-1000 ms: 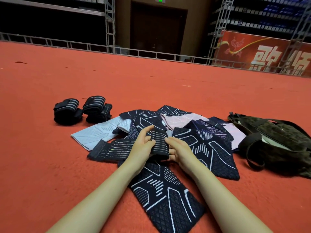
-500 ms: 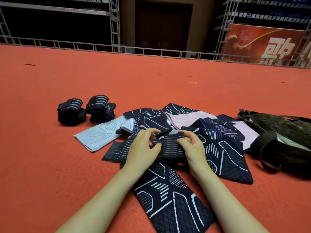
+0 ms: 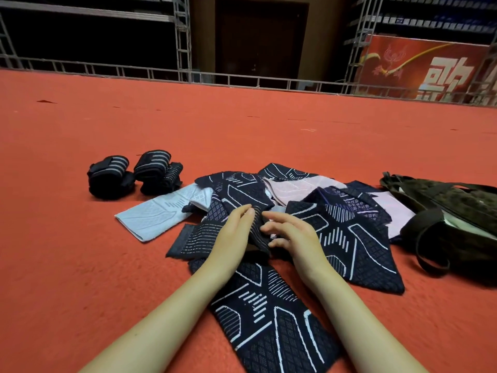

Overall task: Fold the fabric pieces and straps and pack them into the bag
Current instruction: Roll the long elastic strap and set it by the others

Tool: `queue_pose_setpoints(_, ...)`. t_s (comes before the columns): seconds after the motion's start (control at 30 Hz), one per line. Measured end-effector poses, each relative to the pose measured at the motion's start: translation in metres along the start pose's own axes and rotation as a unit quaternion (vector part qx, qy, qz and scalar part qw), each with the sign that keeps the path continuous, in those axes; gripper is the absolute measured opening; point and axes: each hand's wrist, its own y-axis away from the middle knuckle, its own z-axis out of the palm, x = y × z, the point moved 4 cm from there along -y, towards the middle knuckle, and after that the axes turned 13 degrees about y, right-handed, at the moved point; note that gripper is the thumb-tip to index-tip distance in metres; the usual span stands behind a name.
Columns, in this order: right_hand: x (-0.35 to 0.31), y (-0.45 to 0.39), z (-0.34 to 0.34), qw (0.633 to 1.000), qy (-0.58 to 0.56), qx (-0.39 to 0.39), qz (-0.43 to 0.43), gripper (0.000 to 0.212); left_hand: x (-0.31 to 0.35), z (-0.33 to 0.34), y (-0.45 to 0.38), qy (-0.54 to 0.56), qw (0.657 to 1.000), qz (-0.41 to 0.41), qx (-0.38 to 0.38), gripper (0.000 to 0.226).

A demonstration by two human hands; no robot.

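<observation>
The striped strap (image 3: 215, 238), a dark band with thin pale lines, lies at the near left of the fabric heap, and its right end is bunched up between the two hands. The left hand (image 3: 233, 232) has its fingers laid nearly straight along the raised fold, thumb side up, pressing it from the left; whether the thumb pinches the cloth behind cannot be told. The right hand (image 3: 291, 234) has its fingers spread and loosely curled, their tips touching the fold from the right without clearly gripping it. Half a second ago both hands held the band stretched flat between them, one at each side; now they have come together at the middle, so the band's right part is doubled over on itself. In my judgement the first fold of this strap is under way, not finished, since its left end is flat on the carpet.

Under the wrists a dark patterned sleeve (image 3: 271, 316) runs toward the viewer. Farther out lie a light blue piece (image 3: 153, 216) to the left and a pink piece (image 3: 293, 187) beyond. Two rolled straps (image 3: 134, 172) sit at the far left, well apart from the heap. The dark green bag (image 3: 457, 211) lies at the right on the red carpet (image 3: 80, 265), its mouth not clearly visible.
</observation>
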Motion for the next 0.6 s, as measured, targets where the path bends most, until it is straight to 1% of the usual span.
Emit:
queue_pose_setpoints(0.03,0.0014,0.0002,0.0001,1.0,0.004,0.007,0.004,0.021,0.0,-0.0003,0.0001,0.027,1.0,-0.014,0.004,0.036)
queue_pose_setpoints(0.07,0.0031,-0.0004,-0.0016,1.0,0.018,0.015,-0.002,0.024,0.0002,0.0001,0.0005,0.05,0.998,-0.025,0.004,0.033)
queue_pose_setpoints(0.17,0.0005,0.0016,-0.0019,0.999,0.051,0.013,-0.012,0.028,-0.0006,-0.0009,-0.0007,0.081,0.996,-0.037,0.016,0.04)
queue_pose_setpoints(0.27,0.005,0.0026,-0.0013,0.999,0.047,0.006,0.02,0.031,-0.0007,-0.0035,-0.0018,0.114,0.992,-0.041,0.034,0.04)
queue_pose_setpoints(0.37,0.0099,0.0018,0.0001,0.998,0.005,-0.012,0.064,0.035,0.0043,-0.0028,0.0,0.168,0.984,-0.041,0.041,0.039)
queue_pose_setpoints(0.47,0.0055,0.0036,0.0033,0.997,-0.01,-0.049,0.066,0.029,0.0045,-0.0032,0.0001,0.158,0.986,-0.038,0.036,0.039)
queue_pose_setpoints(0.53,0.0062,0.0042,0.0032,0.997,0.0,-0.048,0.064,0.034,0.0037,-0.0047,-0.0003,0.125,0.991,-0.031,0.031,0.038)
queue_pose_setpoints(0.6,0.0081,0.0043,0.0016,0.997,0.02,-0.041,0.061,0.043,0.0052,-0.0068,-0.0005,0.057,0.998,-0.011,0.026,0.035)
